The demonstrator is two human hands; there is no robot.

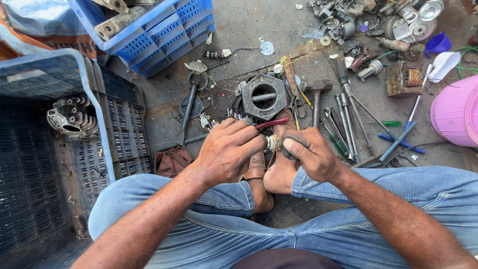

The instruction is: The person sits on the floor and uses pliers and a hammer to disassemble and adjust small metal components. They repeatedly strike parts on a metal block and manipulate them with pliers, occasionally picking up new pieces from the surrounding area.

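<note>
Left hand [226, 149] grip closed on red-handled pliers [271, 123], right hand [308, 152] pinching small ribbed metal fitting [272, 143] between them; hexagonal cast housing [264, 95] just beyond the grip

Blue plastic crate [149, 30], dull metal hammer [317, 97], glossy pink plastic bucket [455, 112], rough concrete floor [254, 25]

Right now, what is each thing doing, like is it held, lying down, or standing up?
Left hand: closed on a red-handled tool.
Right hand: pinching a small pale metal part.
Grey octagonal metal housing: lying flat on the ground, opening up.
Wooden-handled hammer: lying unheld.
Blue plastic crate: upright, with metal parts inside.
Pink plastic bucket: at the right edge, contents not visible.
</note>
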